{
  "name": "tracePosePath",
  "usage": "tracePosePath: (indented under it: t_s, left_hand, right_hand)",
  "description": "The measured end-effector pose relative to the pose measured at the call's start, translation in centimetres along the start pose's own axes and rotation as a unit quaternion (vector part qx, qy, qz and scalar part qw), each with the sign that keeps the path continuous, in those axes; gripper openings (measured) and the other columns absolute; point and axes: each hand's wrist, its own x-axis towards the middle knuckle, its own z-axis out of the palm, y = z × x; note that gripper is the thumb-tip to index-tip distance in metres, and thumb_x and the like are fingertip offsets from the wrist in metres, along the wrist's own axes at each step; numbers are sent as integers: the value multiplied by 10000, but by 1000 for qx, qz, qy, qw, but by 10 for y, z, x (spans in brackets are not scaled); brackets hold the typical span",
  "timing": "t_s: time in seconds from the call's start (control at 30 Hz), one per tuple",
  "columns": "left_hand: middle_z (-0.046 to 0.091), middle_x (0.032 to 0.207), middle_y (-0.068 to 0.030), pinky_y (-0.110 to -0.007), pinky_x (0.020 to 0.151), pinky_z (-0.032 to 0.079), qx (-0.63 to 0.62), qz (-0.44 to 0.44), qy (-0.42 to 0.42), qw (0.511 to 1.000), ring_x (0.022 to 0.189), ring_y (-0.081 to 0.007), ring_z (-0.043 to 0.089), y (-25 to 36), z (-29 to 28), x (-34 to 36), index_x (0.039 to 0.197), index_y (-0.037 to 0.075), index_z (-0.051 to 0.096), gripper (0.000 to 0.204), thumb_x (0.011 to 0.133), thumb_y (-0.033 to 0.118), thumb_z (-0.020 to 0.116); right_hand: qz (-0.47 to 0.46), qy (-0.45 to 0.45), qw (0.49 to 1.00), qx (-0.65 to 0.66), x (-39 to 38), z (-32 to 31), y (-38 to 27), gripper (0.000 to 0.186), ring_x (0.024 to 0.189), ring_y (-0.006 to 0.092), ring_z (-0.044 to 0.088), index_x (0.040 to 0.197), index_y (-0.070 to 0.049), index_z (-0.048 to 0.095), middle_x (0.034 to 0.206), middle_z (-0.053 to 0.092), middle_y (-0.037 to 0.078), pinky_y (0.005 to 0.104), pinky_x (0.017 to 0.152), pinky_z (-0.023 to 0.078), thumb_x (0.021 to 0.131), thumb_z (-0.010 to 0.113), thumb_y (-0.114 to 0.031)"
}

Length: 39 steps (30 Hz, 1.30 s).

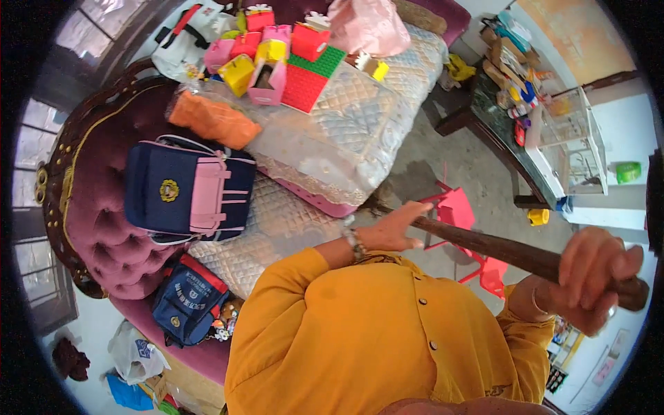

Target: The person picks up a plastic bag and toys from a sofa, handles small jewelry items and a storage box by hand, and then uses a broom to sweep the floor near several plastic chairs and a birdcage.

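The wooden pole [491, 245] lies aslant before the person's body, above the floor [415, 155]; its far end is obscured near the left hand. Right hand [593, 277]: fingers closed round the pole close to its near end. Left hand [394, 229]: fingers extended, thumb apart, at the pole farther along; whether it grips cannot be determined. Judged by appearance, the pole is stiff, moderately heavy, not fragile, and perhaps slightly slick where smooth; two spaced holds on the shaft should suit. Containers: the large navy-and-pink schoolbag [181, 200] is closed, contents unseen; the orange bundle [211, 121] sits in clear wrapping; the pink box [268, 86] holds something dark, unidentifiable.
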Motion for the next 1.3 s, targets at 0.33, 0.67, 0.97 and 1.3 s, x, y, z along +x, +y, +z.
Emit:
tracePosePath:
  t_s: [0.33,0.67,0.97,1.3]
  left_hand:
    - [613,777,-158,-366,655,474,-117,-200,-203,951,710,-244,607,-7,121,3,1019,18,576,417,608,28,642]
    - [606,830,-169,-408,719,460,-137,-109,-349,921,802,-345,600,21,250,22,1009,7,568,534,546,247,684]
    - [605,806,-166,-374,677,479,-55,-113,-263,957,767,-326,610,53,253,43,1004,44,591,416,604,125,672]
    - [628,870,-159,-418,744,497,362,-160,-172,902,844,-367,597,-140,174,-5,924,83,629,349,591,112,732]
  right_hand:
    - [60,-82,991,91,-96,-64,-18,211,393,91,541,884,-13,505,527,563,5,210,361,437,782,677,-76]
    - [124,174,967,-139,-211,-104,-117,187,344,94,481,914,-53,513,495,516,-26,236,349,415,815,649,-136]
    - [-4,63,986,156,-289,-193,-133,74,459,189,594,822,-20,573,617,629,64,341,454,516,832,602,-87]
    - [383,352,850,85,-398,-167,64,216,948,207,596,1004,19,606,939,644,99,338,864,471,817,586,-87]
